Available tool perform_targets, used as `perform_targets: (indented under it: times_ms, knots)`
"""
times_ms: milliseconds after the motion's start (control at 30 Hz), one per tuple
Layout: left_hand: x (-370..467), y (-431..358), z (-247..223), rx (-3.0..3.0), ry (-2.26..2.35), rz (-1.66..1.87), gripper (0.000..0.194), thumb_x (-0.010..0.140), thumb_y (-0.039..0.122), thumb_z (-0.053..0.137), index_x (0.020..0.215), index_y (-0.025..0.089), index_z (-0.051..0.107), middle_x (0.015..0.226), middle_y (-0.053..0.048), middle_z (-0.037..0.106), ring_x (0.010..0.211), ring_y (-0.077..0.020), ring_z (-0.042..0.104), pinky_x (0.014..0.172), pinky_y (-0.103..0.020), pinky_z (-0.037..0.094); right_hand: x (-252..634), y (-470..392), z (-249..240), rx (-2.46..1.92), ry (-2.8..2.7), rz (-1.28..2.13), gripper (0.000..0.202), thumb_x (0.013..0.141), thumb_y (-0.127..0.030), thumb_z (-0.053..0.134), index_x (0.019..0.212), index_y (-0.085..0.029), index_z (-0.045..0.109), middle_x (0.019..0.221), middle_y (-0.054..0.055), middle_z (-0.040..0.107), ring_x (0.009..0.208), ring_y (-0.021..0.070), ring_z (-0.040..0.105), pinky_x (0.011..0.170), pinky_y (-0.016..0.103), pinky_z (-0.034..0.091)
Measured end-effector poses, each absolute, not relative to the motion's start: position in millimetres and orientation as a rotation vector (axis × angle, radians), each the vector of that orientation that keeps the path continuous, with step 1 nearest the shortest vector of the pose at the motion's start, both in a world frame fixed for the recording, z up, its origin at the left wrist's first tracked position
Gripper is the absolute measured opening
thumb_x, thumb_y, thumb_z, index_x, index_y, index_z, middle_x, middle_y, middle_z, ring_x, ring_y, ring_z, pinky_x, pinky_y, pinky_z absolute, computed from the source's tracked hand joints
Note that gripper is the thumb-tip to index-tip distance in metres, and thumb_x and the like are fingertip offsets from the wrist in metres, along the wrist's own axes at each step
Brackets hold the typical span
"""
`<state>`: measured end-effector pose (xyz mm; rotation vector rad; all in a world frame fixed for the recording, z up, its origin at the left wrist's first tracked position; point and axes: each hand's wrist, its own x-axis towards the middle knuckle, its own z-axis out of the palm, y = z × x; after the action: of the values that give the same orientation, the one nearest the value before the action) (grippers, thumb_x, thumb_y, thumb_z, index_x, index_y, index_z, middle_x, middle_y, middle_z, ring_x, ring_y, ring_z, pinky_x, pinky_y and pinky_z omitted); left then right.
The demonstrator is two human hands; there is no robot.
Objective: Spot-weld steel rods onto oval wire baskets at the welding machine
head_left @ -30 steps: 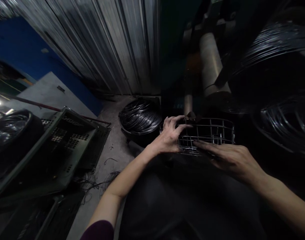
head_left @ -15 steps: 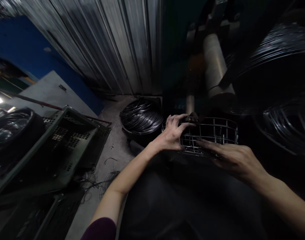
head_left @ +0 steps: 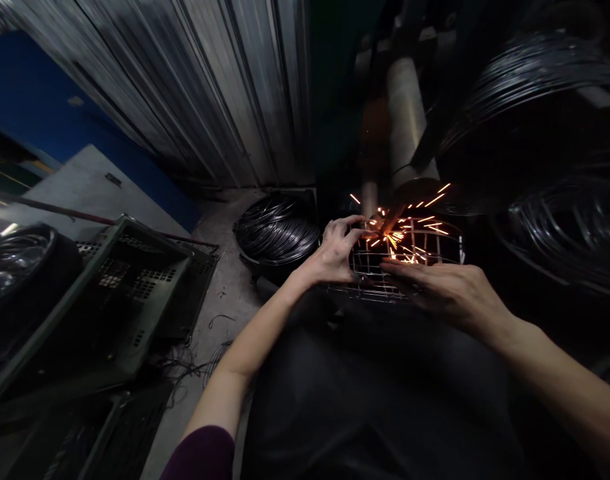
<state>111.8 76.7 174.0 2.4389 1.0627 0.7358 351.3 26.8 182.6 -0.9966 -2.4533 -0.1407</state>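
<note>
A wire basket (head_left: 379,277) of thin metal rods lies under the metal cylinder (head_left: 407,120) of a machine. My left hand (head_left: 337,252) grips the basket's left side, its fingers curled over the wires and the thumb lower down. From the right, my right hand (head_left: 447,287) holds the near side of the wire basket, fingers together and pointing left. Orange sparks (head_left: 397,237) fly out at the machine's tip, just beyond the fingertips. The undersides of both hands' grips are partly hidden in shadow.
A coil of dark wire (head_left: 277,230) sits on the floor left of the machine. Green plastic crates (head_left: 135,293) are stacked at the left, near a blue panel (head_left: 85,113). Large wire coils (head_left: 575,220) stand at the right. Loose wire (head_left: 185,367) lies on the floor.
Sparks have appeared at the machine's tip. Both hands still hold the basket, and the whole view has shifted slightly.
</note>
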Motion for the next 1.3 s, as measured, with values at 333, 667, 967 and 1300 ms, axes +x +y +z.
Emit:
perform_targets:
  times_ms: [333, 667, 967, 1300]
  knots:
    - [110, 84, 184, 2.476, 1.099, 0.687, 0.082, 0.052, 0.044, 0.087, 0.123, 0.017, 0.056, 0.142, -0.021, 0.042, 0.138, -0.0393, 0.036, 0.115, -0.057, 0.030, 349, 33, 187, -1.128, -2.466, -0.053, 0.030, 0.096, -0.031, 0.051, 0.118, -0.025, 0.071, 0.105, 0.000, 0.072, 0.077, 0.0147, 0.071, 0.055, 0.022, 0.051]
    - [110, 114, 184, 2.502, 1.143, 0.670, 0.090, 0.048, 0.046, 0.088, 0.126, 0.017, 0.053, 0.145, -0.022, 0.041, 0.139, -0.0403, 0.036, 0.115, -0.057, 0.030, 348, 57, 187, -1.165, -2.425, 0.013, 0.031, 0.098, -0.035, 0.050, 0.118, -0.023, 0.071, 0.109, 0.001, 0.073, 0.090, 0.0157, 0.071, 0.059, 0.022, 0.049]
    - [108, 122, 182, 2.489, 1.152, 0.655, 0.092, 0.048, 0.052, 0.089, 0.125, 0.014, 0.055, 0.143, -0.023, 0.044, 0.140, -0.0385, 0.037, 0.116, -0.055, 0.030, 343, 60, 188, -1.223, -2.346, -0.071, 0.030, 0.097, -0.040, 0.051, 0.112, -0.027, 0.074, 0.102, 0.002, 0.072, 0.075, 0.0117, 0.066, 0.053, 0.022, 0.040]
    - [109, 137, 176, 2.463, 1.170, 0.728, 0.096, 0.047, 0.052, 0.090, 0.128, 0.013, 0.055, 0.143, -0.023, 0.043, 0.138, -0.0403, 0.037, 0.115, -0.056, 0.030, 353, 61, 190, -1.443, -2.141, -0.021, 0.053, 0.096, -0.058, 0.040, 0.099, -0.016, 0.072, 0.096, 0.011, 0.064, 0.069, 0.0143, 0.057, 0.059, 0.027, 0.043]
